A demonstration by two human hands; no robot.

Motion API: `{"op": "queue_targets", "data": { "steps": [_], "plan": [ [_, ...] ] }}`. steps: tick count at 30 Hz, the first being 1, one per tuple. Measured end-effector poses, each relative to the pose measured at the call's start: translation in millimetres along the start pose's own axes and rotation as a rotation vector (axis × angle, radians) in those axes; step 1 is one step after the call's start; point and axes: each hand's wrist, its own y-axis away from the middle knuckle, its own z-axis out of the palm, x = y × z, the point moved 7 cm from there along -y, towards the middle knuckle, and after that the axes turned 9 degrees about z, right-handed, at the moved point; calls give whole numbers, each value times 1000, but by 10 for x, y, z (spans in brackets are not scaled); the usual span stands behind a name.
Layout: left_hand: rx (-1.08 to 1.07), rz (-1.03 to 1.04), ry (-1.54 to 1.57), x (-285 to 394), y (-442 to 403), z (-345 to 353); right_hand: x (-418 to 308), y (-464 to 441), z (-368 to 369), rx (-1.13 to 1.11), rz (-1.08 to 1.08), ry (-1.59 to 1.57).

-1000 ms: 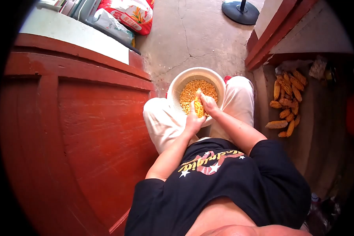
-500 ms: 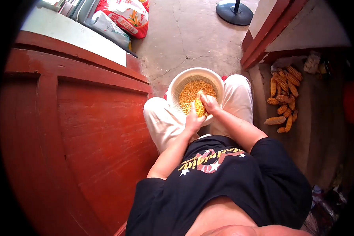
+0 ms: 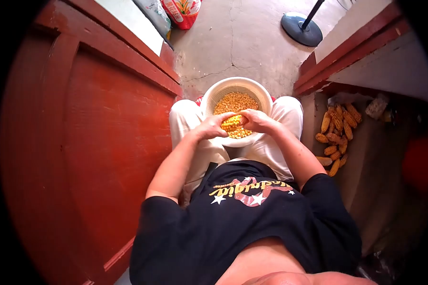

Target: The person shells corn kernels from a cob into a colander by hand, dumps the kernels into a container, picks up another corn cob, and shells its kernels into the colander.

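Note:
A partly stripped ear of corn [image 3: 231, 123] lies roughly level above the basket, held between both hands. My left hand [image 3: 213, 126] is closed round its left end. At the other end, my right hand [image 3: 257, 120] grips the cob, with the thumb close to the kernels. Below them, a white plastic basket [image 3: 263, 95] rests between my knees. Loose yellow corn kernels [image 3: 236, 102] cover its bottom. The fingers under the ear are partly hidden.
Several ears of corn [image 3: 337, 118] lie in a pile at the right. A red wooden door [image 3: 114, 128] stands close on the left. Farther ahead are a black round stand base [image 3: 301, 29] and a red and white bag [image 3: 183, 13].
The ear of corn has turned from nearly upright to roughly level. My hands have moved apart sideways to its two ends. The view has shifted a little.

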Motion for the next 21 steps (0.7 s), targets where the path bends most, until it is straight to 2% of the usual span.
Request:
{"op": "queue_targets", "data": {
  "steps": [1,3,4,5,7,9,10,11,12,14,15,18,21],
  "plan": [
    [26,119,-17,-127,-65,-91,-38,31,-42,-10,-8,12],
    [161,78,166,-41,-55,-286,-47,124,-38,-217,207,-145],
    [274,-51,264,-44,-9,-376,5,154,1,-212,257,-272],
    [395,9,394,-84,-30,-432,69,197,124,-288,377,-561],
    [602,28,488,-183,-79,-381,-13,293,199,-286,415,-931],
    [574,-31,721,-317,-204,-132,-79,314,261,-220,437,-970],
    [520,8,808,-392,-290,0,-34,310,338,-224,470,-961],
    [575,-45,850,-396,-307,121,-31,307,382,-226,503,-953],
    [651,-9,814,-473,-365,188,-34,297,407,-194,514,-969],
    [821,34,724,-602,-403,249,-20,299,437,-65,545,-806],
    [819,32,724,-646,-421,267,17,294,473,4,545,-744],
    [735,55,309,-698,-451,238,46,315,554,-69,504,-886],
    [638,121,392,-739,-440,262,33,351,584,-147,450,-1069]
  ]
}}
